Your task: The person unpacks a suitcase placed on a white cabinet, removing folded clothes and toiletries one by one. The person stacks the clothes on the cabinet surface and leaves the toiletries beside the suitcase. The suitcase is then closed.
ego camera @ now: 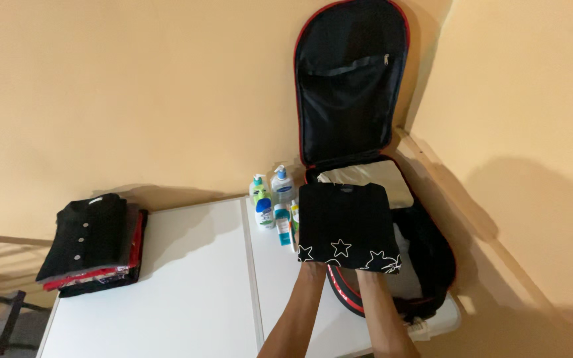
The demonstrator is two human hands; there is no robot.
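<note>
Both my hands carry a folded black garment (pixel 346 222) with white star outlines along its near edge. My left hand (pixel 312 260) is under its near left corner and my right hand (pixel 371 270) under its near right part; the cloth hides my fingers. The garment hovers over the left side of an open black suitcase (pixel 432 255) with red trim, whose lid (pixel 353 79) leans upright against the wall. A cream folded item (pixel 392 178) lies inside the case behind the garment.
A white folding table (pixel 167 292) holds the suitcase at its right end. Several toiletry bottles and tubes (pixel 273 202) stand next to the case. A stack of folded clothes (pixel 94 245), black on top, lies at the table's left end. Walls meet in a corner behind.
</note>
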